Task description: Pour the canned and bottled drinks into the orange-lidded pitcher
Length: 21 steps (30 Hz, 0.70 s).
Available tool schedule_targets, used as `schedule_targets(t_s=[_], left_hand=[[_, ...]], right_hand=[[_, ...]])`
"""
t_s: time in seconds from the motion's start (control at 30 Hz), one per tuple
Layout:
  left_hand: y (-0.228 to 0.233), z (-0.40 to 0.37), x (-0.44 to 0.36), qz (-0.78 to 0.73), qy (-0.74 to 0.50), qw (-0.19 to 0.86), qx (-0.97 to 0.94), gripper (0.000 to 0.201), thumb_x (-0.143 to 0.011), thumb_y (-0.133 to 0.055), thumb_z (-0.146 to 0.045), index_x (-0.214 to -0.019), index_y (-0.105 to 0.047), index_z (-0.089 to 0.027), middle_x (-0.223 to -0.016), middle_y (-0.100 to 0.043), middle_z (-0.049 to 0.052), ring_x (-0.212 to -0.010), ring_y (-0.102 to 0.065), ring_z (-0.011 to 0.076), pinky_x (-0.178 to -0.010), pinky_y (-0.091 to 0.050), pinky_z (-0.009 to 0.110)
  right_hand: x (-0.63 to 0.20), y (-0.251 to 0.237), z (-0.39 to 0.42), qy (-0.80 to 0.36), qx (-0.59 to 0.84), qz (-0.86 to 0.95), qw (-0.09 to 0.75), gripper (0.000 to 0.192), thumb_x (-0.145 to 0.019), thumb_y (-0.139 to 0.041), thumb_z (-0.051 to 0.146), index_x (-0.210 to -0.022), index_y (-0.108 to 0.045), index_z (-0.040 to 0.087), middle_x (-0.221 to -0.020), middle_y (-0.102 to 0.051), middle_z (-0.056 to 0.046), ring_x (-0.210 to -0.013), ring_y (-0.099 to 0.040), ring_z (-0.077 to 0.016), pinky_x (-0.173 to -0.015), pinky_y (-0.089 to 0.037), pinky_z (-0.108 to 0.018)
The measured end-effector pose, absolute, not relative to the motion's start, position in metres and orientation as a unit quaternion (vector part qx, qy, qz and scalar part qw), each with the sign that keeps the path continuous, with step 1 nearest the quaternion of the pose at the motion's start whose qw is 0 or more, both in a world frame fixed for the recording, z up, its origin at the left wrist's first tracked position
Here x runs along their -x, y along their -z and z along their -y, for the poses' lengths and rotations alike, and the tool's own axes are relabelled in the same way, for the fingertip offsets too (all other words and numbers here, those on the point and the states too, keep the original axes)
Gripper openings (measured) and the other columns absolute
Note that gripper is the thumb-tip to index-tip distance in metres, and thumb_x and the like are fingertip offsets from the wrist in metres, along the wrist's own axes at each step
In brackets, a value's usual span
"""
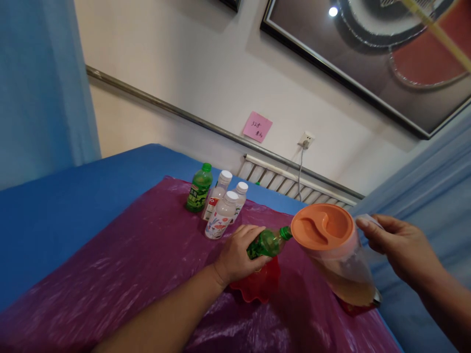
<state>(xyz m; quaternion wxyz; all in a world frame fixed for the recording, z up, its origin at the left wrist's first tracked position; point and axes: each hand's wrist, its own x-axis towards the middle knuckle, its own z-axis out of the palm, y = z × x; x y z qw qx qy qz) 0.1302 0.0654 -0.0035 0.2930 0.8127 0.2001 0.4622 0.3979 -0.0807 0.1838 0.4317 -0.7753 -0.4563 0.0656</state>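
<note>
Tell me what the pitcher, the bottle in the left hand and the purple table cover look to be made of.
Pitcher: clear plastic body, probably, since amber liquid shows through; matte orange plastic lid.
Green bottle in the left hand: translucent glossy plastic with a green cap.
Purple cover: thin shiny plastic sheet, judging by its wrinkled glare.
</note>
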Motion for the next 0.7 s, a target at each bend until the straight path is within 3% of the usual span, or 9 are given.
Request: schedule_targets(t_s=[0.5,0.7], left_hand=[[0.0054,-0.0668,-0.1305,-0.192,-0.465,0.274,-0.819,0.063,-0.075,-0.081,-0.031,-0.134,-0.059,-0.020,-0.126,-0.069,0.011,-0.115,-0.063,0.0295,-0.103,-0.050,0.050],[0.0068,-0.0675,-0.1314,-0.193,-0.468,0.273,-0.818,0.063,-0.076,-0.080,-0.032,-0.134,-0.060,-0.020,-0.125,-0.069,0.011,-0.115,-0.063,0.0294,-0.104,-0.050,0.049]], right_hand=[[-0.4012,-0.1840,0.0809,-0.056,0.782,0.457,0.420,0.058,-0.065,-0.078,0.072,-0.060,-0.056,0.019,-0.056,-0.040,0.005,-0.055,-0.036,-0.0113,-0.049,-0.031,-0.023],[-0.4054,-0.1829,0.0823,-0.053,0.777,0.465,0.421,0.060,-0.064,-0.078,0.072,-0.057,-0.050,0.020,-0.054,-0.039,0.005,-0.054,-0.035,-0.0106,-0.048,-0.028,-0.023]])
